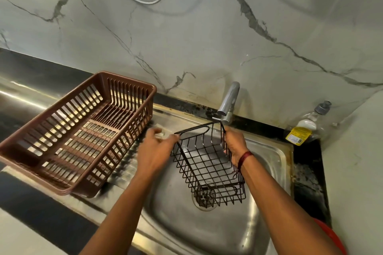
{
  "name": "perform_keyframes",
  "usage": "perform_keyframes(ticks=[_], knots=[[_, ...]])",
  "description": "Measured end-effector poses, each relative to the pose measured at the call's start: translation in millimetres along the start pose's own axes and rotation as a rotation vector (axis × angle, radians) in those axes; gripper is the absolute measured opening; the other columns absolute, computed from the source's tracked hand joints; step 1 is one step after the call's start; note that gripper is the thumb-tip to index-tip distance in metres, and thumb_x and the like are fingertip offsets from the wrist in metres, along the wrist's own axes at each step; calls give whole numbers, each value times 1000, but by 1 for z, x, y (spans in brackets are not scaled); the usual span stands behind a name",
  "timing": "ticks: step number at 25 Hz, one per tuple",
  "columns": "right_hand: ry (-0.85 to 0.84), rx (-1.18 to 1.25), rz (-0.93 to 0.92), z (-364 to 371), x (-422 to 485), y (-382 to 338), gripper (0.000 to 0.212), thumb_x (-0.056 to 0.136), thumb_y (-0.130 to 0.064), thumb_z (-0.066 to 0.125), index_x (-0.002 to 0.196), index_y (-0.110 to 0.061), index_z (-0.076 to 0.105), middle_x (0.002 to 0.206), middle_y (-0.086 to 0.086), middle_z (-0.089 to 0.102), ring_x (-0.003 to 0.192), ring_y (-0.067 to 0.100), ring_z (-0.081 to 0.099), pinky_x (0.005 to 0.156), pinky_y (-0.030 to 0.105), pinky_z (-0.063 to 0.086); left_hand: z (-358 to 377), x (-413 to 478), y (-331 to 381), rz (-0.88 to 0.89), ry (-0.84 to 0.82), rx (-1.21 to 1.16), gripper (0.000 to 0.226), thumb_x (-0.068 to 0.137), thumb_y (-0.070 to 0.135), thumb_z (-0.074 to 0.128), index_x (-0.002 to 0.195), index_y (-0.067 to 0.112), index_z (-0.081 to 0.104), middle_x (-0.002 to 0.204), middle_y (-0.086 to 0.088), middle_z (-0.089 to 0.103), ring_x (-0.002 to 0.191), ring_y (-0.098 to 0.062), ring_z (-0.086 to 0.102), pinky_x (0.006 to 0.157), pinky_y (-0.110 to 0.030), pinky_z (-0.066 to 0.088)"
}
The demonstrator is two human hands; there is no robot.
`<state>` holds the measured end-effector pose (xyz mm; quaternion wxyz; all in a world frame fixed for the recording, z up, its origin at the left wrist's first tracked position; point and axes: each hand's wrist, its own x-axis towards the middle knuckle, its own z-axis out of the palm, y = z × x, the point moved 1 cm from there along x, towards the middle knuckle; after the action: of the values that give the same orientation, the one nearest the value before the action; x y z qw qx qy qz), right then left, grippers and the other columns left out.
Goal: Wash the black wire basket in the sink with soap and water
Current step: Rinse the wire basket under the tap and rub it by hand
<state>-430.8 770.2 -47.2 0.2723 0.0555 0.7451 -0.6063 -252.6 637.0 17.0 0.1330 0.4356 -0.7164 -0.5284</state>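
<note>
The black wire basket hangs tilted over the steel sink, its far rim just under the grey tap. My right hand grips the basket's right rim wire. My left hand is motion-blurred at the basket's left corner. Its thumb side reaches the corner wire while its fingers spread loosely near a small pale thing on the sink's back edge. No water shows at the tap. The basket's lower end sits above the drain.
A brown slatted plastic basket stands on the steel drainboard at the left. A clear bottle with a yellow label leans in the right corner against the marble wall. A red rim shows at the lower right.
</note>
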Motion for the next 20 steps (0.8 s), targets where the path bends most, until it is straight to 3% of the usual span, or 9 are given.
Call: perform_keyframes(ticks=[3, 6, 9, 13, 16, 18, 20], knots=[[14, -51, -33, 8, -5, -2, 24, 98, -28, 43, 80, -17, 56, 76, 6, 55, 71, 19, 49, 70, 33, 41, 25, 17, 21, -29, -206, 439, 107, 76, 70, 70, 155, 19, 20, 154, -20, 41, 133, -39, 50, 109, -53, 44], [48, -82, -58, 12, -2, 0, 27, 97, -29, 44, 73, -18, 49, 69, 0, 43, 67, 18, 41, 66, 33, 35, 42, 30, 18, -85, -231, 658, 126, 56, 89, 60, 153, 23, 16, 151, -25, 40, 130, -45, 50, 104, -60, 45], [78, -116, -70, 11, 1, -2, 31, 94, -38, 47, 73, -17, 54, 69, 1, 48, 67, 19, 46, 66, 34, 37, 58, 26, 11, -133, -216, 644, 118, 59, 87, 46, 154, 23, 17, 146, -23, 48, 127, -42, 53, 104, -61, 44], [-64, -77, -120, 16, 4, -18, 35, 98, -42, 43, 80, -19, 63, 72, -1, 61, 70, 16, 57, 74, 34, 48, 69, 12, 13, -128, -64, 431, 103, 63, 71, 51, 148, 19, 28, 133, -21, 54, 116, -37, 55, 90, -43, 45], [-109, -175, -197, 17, 0, -32, 45, 95, -57, 36, 96, -24, 66, 97, 0, 68, 93, 19, 61, 92, 43, 48, 70, 12, 21, -121, -6, 360, 113, 46, 72, 49, 144, 20, 31, 121, -18, 59, 103, -35, 57, 86, -43, 50], [-149, -360, -310, 19, -9, -45, 52, 93, -64, 33, 116, -26, 60, 112, 2, 64, 102, 22, 58, 95, 45, 47, 71, 13, 23, -110, 4, 332, 113, 48, 69, 54, 147, 21, 28, 125, -18, 57, 105, -35, 57, 83, -42, 48], [-218, -457, -442, 24, -21, -54, 48, 96, -59, 33, 126, -28, 54, 123, 2, 60, 112, 21, 56, 101, 44, 44, 71, 14, 22, -113, 35, 309, 109, 53, 63, 60, 148, 21, 27, 131, -19, 55, 111, -36, 55, 81, -41, 44]])
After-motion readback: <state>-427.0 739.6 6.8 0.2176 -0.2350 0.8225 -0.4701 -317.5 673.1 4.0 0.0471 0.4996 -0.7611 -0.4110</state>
